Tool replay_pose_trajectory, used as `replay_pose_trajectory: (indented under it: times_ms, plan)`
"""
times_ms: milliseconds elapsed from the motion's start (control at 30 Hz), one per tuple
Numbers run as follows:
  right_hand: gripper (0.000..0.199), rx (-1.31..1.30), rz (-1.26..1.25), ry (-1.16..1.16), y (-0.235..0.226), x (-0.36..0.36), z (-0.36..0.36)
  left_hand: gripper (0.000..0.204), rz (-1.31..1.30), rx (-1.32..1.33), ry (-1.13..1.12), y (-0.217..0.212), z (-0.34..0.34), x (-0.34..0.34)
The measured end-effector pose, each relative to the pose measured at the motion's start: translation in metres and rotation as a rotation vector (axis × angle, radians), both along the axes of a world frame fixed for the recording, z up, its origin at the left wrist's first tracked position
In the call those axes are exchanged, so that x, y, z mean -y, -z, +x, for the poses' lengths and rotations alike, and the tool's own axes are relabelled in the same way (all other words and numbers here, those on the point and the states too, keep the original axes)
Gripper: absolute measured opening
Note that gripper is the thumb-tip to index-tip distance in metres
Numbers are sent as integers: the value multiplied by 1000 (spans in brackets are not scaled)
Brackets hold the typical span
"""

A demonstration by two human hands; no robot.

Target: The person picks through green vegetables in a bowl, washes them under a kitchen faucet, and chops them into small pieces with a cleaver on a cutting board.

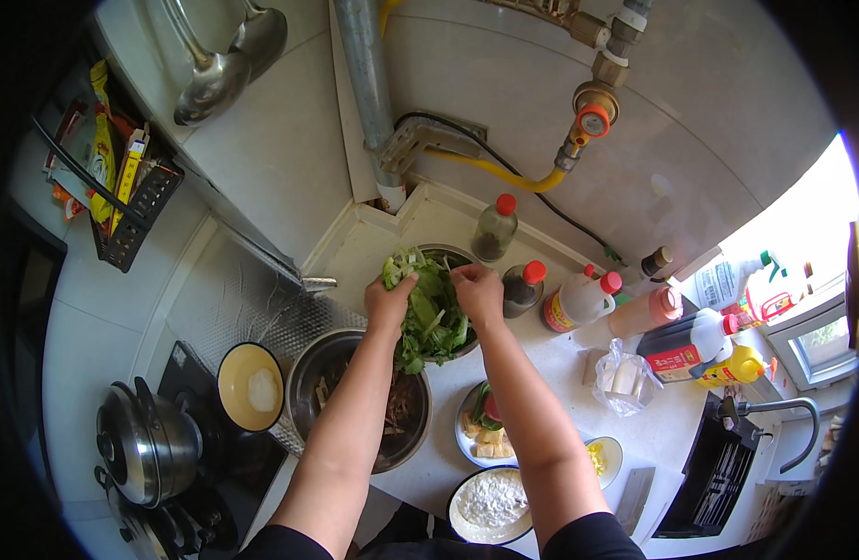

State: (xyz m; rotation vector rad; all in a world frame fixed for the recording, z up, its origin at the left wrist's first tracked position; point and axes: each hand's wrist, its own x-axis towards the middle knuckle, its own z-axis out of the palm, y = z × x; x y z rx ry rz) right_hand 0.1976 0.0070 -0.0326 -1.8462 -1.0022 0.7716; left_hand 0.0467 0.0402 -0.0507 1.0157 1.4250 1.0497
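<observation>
My left hand (pixel 389 303) is closed on a bunch of leafy greens (pixel 427 317) at the far side of the counter. Across from it, my right hand (pixel 478 293) pinches the other edge of the same bunch; its fingertips are partly hidden. The leaves overhang a metal bowl (pixel 466 347), covering most of its inside. Beneath my left forearm stands a larger metal basin (pixel 305 359) with brownish pieces in it, partly hidden. Beside my right forearm, a plate (pixel 463 439) bears pale chunks and something green and red.
Bottles, including a red-capped sauce bottle (pixel 521 289), line the wall on the right. Nearest me is a bowl of white powder (pixel 490 504). At left are a cream bowl (pixel 231 375) and a lidded pot (pixel 145 448) by the stove. A sink (pixel 705 485) lies at right.
</observation>
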Motion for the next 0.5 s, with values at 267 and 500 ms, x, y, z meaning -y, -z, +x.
replay_pose_trajectory:
  times_ms: [267,500]
  plan:
    - [21,42,30,38,27,0,17,31,9,64,-57,-4,-24,7]
    - [23,120,40,-72,35,0,8,26,-106,39,-101,-29,-36,10]
